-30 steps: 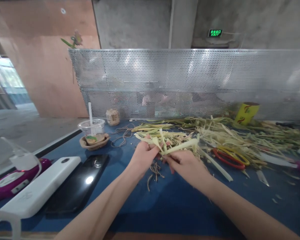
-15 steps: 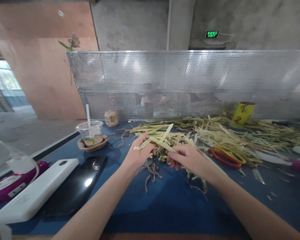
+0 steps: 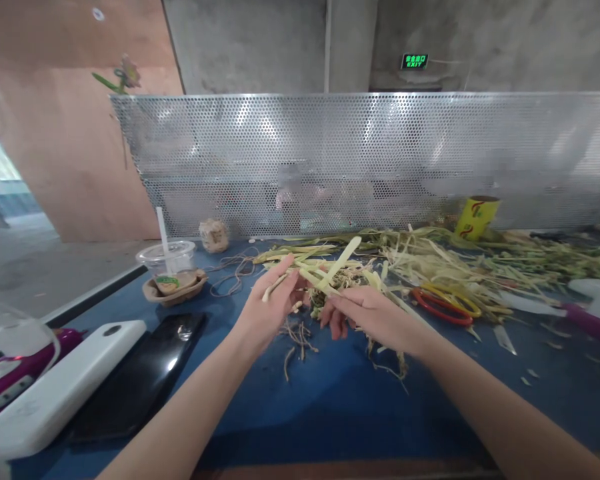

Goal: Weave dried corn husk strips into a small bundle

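Observation:
Pale green leaf strips (image 3: 344, 261) cross each other between my two hands, above the blue tabletop. My left hand (image 3: 271, 300) is closed on them, with a thin pale stem end (image 3: 275, 287) sticking out between its fingers. From the other side, my right hand (image 3: 363, 308) pinches a strip between thumb and fingertips. Right behind and under the hands lies a heap of dried plant stalks (image 3: 320, 307), partly hidden by them. Several short brown twigs (image 3: 300, 340) lie on the table just below.
Red-handled scissors (image 3: 443, 307) and loose dry leaves (image 3: 420, 263) lie to the right, near a yellow roll (image 3: 477, 219). At left are a black phone (image 3: 140, 380), a white power bank (image 3: 65, 383) and a plastic cup (image 3: 167, 260) in a holder. A perforated metal panel (image 3: 330, 160) stands behind.
The view has shifted a little to the right. Between my hands, the upright strip now leans further right and stands higher. The stem end at my left hand now points lower. Both hands keep their hold.

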`<control>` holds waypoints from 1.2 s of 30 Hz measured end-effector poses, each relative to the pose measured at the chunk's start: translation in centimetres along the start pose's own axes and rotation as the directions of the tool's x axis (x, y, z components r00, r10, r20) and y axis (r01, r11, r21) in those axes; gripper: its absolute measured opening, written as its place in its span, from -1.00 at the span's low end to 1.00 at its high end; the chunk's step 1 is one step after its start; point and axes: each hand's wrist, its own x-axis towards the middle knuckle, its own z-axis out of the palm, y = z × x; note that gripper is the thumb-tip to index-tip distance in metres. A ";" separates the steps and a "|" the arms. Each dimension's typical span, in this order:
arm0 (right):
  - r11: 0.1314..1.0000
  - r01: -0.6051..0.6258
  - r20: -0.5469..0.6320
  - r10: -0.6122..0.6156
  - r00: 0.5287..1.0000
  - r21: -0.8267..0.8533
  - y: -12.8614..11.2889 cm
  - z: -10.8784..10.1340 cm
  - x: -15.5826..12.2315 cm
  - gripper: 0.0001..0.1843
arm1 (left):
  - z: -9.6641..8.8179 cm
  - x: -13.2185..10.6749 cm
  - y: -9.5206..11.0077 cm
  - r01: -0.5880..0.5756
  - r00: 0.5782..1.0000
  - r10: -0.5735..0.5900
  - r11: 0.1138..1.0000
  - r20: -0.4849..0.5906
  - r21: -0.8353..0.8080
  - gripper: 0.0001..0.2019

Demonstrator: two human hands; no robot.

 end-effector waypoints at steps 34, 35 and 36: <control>0.854 0.264 -0.127 -0.232 0.964 0.449 1.0 0.5 1.0 -0.75 | -1.2 -1.1 0.8 -0.217 0.945 0.185 0.972 0.271 0.093 0.02; 0.874 0.260 -0.123 -0.230 0.965 0.410 0.9 0.5 0.8 -0.78 | -1.3 -0.9 1.1 -0.206 0.956 0.183 0.975 0.227 0.082 0.01; 0.893 0.257 -0.118 -0.229 0.966 0.369 0.9 0.5 0.7 -0.81 | -1.4 -0.7 1.3 -0.208 0.967 0.186 0.972 0.174 0.114 0.03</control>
